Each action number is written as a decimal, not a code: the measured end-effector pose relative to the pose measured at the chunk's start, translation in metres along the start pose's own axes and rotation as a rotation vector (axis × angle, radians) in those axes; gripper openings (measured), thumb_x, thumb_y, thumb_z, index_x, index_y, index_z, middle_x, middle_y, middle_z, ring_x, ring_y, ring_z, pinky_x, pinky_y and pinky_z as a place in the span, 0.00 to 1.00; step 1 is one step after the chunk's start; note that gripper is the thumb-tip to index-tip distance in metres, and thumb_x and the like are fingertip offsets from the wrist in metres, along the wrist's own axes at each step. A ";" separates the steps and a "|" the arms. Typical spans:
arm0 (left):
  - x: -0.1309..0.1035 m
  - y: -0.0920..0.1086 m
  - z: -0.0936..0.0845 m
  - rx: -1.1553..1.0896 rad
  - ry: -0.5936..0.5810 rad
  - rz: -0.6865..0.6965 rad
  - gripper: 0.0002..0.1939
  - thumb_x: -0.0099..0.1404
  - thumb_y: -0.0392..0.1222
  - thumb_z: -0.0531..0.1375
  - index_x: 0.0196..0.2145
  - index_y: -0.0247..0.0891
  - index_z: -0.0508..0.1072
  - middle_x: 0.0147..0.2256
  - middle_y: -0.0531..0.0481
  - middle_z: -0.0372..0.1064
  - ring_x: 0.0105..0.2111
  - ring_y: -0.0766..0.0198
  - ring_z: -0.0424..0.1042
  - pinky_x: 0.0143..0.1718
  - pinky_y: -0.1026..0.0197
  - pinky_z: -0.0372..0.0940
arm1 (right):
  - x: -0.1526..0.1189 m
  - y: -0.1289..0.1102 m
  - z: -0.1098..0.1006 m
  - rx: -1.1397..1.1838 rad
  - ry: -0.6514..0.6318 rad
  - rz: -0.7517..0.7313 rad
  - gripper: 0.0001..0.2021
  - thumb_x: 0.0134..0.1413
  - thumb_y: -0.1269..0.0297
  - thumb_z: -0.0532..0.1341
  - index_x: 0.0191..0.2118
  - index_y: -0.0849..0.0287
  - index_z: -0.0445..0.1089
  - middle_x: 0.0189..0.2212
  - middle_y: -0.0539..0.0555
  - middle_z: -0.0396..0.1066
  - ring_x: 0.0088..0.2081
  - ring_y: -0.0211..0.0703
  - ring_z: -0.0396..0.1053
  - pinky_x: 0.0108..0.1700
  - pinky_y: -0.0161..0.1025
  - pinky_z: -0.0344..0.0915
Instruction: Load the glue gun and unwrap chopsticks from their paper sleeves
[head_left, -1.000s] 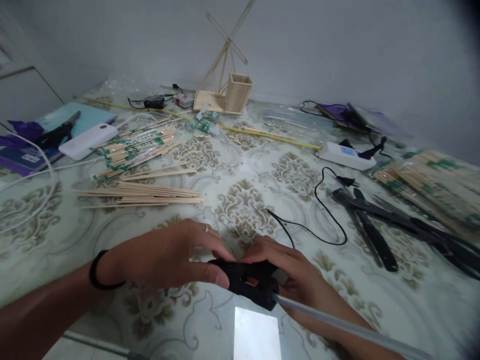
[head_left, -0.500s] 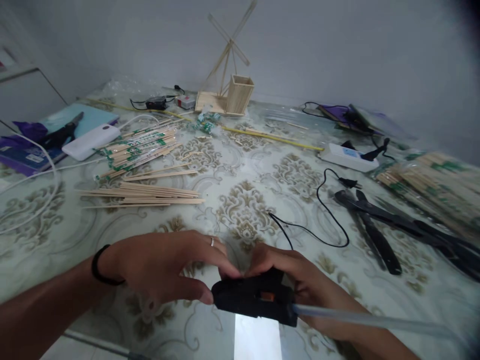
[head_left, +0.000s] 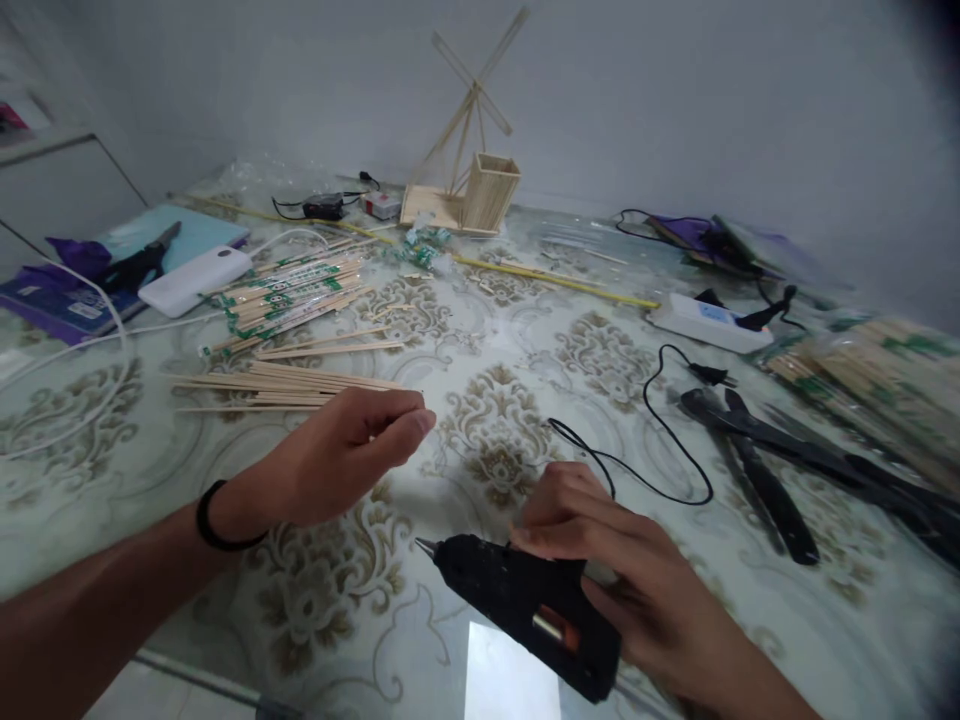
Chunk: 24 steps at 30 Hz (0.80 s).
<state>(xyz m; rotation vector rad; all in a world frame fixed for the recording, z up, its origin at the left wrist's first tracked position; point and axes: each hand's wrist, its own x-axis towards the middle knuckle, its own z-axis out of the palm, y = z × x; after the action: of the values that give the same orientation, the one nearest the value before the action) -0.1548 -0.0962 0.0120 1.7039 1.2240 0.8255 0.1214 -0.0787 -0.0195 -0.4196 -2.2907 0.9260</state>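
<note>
Currently, the black hot-glue gun (head_left: 502,580) is at the near side of the surface (head_left: 450,520), its metal nozzle (head_left: 426,547) angled toward my left side. My right hand (head_left: 622,540) is closed around its handle. My left hand (head_left: 337,455) is free of the gun, fingers curled and thumb against them, just beside the loose wooden sticks (head_left: 330,375); whether it pinches anything thin, I cannot tell.

Progress: at the back, the stick windmill model (head_left: 487,200) stands with crossed sails, legs, base and open-topped box joined. The loose sticks are unattached; further sticks (head_left: 289,295) lie in printed wrappers behind them. I judge the model largely built; what remains, the view does not settle.

Outward right: black cord (head_left: 694,503), its plug (head_left: 711,375) lying apart from the white power strip (head_left: 709,322).
</note>
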 end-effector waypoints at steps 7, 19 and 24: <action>-0.001 0.003 0.002 -0.114 0.005 0.064 0.18 0.75 0.43 0.56 0.28 0.38 0.77 0.26 0.55 0.76 0.25 0.70 0.70 0.30 0.65 0.64 | 0.002 -0.006 -0.003 -0.149 0.007 -0.042 0.12 0.73 0.68 0.49 0.48 0.54 0.69 0.32 0.53 0.71 0.34 0.45 0.69 0.44 0.52 0.62; -0.002 0.008 0.005 0.000 0.027 -0.016 0.07 0.63 0.46 0.70 0.30 0.42 0.82 0.28 0.57 0.79 0.28 0.68 0.73 0.31 0.66 0.64 | 0.000 -0.012 0.006 -0.341 0.073 -0.127 0.11 0.64 0.80 0.57 0.42 0.58 0.72 0.31 0.51 0.75 0.34 0.40 0.68 0.51 0.49 0.60; -0.004 0.015 0.015 0.103 -0.274 -0.015 0.10 0.65 0.47 0.68 0.40 0.40 0.82 0.36 0.52 0.81 0.36 0.65 0.76 0.40 0.64 0.65 | -0.003 -0.012 0.009 -0.409 0.027 -0.132 0.13 0.64 0.80 0.56 0.41 0.59 0.76 0.31 0.51 0.75 0.34 0.41 0.68 0.55 0.50 0.57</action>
<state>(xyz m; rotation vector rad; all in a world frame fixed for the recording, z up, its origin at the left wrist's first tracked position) -0.1373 -0.1062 0.0192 1.8194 1.1043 0.5065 0.1172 -0.0928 -0.0174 -0.4407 -2.4480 0.3812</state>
